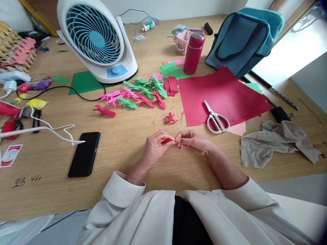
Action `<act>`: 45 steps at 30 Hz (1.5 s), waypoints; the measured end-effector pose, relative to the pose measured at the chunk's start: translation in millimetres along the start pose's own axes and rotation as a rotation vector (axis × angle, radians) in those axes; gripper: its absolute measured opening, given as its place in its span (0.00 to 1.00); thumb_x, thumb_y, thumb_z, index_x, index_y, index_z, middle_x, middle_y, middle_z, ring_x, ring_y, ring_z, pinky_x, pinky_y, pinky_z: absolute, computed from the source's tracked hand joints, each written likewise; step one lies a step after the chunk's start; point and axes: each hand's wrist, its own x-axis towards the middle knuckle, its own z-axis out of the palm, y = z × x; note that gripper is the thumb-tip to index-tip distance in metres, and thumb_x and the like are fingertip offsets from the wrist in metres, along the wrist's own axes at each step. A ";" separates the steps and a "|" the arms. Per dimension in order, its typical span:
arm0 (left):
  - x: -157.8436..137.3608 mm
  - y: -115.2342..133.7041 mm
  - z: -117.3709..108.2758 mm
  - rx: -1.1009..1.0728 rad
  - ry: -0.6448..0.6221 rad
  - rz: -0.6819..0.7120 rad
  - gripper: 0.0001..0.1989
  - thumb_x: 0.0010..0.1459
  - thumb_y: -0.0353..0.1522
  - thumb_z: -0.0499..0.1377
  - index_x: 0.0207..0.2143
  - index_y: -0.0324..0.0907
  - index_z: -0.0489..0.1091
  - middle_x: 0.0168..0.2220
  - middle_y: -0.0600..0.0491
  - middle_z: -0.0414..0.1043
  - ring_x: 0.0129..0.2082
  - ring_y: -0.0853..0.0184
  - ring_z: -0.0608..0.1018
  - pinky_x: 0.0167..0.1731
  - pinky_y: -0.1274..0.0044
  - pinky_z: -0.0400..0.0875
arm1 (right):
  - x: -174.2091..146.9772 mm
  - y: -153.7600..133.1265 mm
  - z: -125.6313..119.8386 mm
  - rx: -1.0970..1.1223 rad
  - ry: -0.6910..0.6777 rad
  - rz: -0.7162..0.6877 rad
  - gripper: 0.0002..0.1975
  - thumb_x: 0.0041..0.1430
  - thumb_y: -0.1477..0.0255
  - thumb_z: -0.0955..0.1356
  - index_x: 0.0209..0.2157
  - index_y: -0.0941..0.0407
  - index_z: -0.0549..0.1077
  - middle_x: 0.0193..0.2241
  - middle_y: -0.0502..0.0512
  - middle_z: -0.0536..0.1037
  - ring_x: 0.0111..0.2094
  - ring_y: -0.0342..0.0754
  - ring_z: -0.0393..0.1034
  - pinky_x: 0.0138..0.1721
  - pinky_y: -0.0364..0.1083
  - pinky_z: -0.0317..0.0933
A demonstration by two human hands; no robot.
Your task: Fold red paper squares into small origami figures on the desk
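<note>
Between my two hands is a small folded piece of red paper [166, 140], mostly covered by fingers. My left hand [156, 145] pinches its body from the left. The fingertips of my right hand [190, 140] close on its right end. Just beyond my hands lies a crumpled-looking red folded paper figure [170, 118]. Farther back rests a loose group of folded paper figures in green [145, 89], pink [113, 97] and red [104, 111]. White-handled scissors [216, 119] lie to the right on red paper sheets [204, 92].
A fan [94, 39] stands at the back left, a black phone [84, 154] at the left. Beyond the sheets are a red flask [194, 52] and a blue bag [245, 41]. A grey cloth [270, 143] lies at the right. A white cable [48, 129] crosses to the phone.
</note>
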 end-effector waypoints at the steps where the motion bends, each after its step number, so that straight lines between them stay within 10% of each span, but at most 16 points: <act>1: 0.1 0.2 0.1 -0.011 -0.001 -0.009 0.03 0.56 0.31 0.66 0.30 0.40 0.76 0.30 0.52 0.74 0.30 0.70 0.74 0.30 0.80 0.67 | 0.0 -0.1 0.3 -0.011 0.000 -0.007 0.20 0.36 0.60 0.81 0.26 0.59 0.76 0.22 0.47 0.77 0.22 0.36 0.69 0.26 0.36 0.63; 45: 0.8 -4.9 2.6 -0.359 0.054 -0.267 0.09 0.50 0.35 0.69 0.28 0.39 0.75 0.29 0.54 0.73 0.30 0.71 0.73 0.34 0.79 0.68 | 3.6 10.2 10.8 -0.128 0.039 -0.265 0.17 0.46 0.59 0.77 0.27 0.58 0.75 0.22 0.48 0.73 0.24 0.40 0.65 0.29 0.41 0.59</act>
